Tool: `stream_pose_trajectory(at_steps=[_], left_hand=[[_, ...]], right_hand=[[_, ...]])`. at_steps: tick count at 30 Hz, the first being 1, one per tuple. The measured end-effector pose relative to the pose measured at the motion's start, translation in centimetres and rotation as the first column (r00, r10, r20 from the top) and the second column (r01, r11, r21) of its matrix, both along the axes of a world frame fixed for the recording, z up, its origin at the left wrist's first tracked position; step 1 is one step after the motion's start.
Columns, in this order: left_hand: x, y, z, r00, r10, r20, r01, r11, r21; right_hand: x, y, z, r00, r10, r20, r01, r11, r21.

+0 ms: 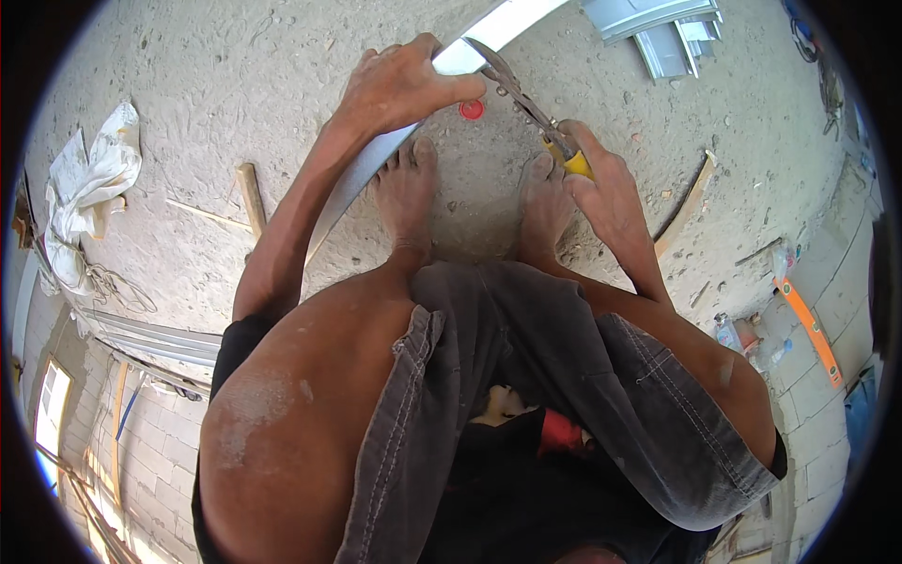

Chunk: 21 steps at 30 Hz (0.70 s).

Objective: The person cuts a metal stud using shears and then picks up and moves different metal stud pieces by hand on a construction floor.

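1. Left hand (399, 86): fingers wrapped over the metal profile (515, 21), thumb out toward the snips. Right hand (603, 183): closed round the yellow grips of the tin snips (528, 105).
2. Profile runs diagonally from top centre to left of centre, passing under the left forearm. Snip tips overlap its edge at upper centre; can't tell whether metal is cut there.
3. Step looks like snipping. To do it well: seat the metal deep in the blades, keep them square to the profile, use short bites, keep the left thumb clear; it's near the blades.
4. Counts: one snips, one profile in hand, one red cap (471, 110) between the feet, one orange spirit level (810, 334) at right, one white sack (99, 179) at upper left. Metal offcuts (662, 38), upper right: several, overlapping, no exact count.
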<state>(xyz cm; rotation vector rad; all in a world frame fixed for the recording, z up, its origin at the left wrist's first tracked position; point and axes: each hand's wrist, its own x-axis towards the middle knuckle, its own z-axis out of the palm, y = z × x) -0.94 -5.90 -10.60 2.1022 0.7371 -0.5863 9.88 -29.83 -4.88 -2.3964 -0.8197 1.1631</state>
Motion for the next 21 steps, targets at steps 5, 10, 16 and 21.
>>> stream_pose_trajectory(at_steps=[5, 10, 16, 21], left_hand=[[-0.5, 0.2, -2.1, 0.984, 0.057, 0.168, -0.078, 0.990, 0.118], [-0.4, 1.9, -2.2, 0.993, 0.080, 0.083, -0.085, 0.995, 0.059], [-0.4, 2.0, -3.1, 0.958, -0.170, 0.232, 0.029, 0.859, 0.511], [-1.4, 2.1, -5.5, 0.946, -0.093, 0.310, -0.104, 0.820, 0.563]], right_hand=[[0.6, -0.6, -1.9, 0.976, 0.085, 0.200, -0.082, 0.996, -0.020], [0.7, -1.4, -2.8, 0.984, 0.025, 0.177, -0.030, 0.999, 0.026], [0.1, -1.8, -3.0, 0.982, -0.031, 0.188, 0.017, 0.997, 0.076], [0.6, -1.4, -2.5, 0.987, -0.095, 0.128, 0.091, 0.995, 0.032]])
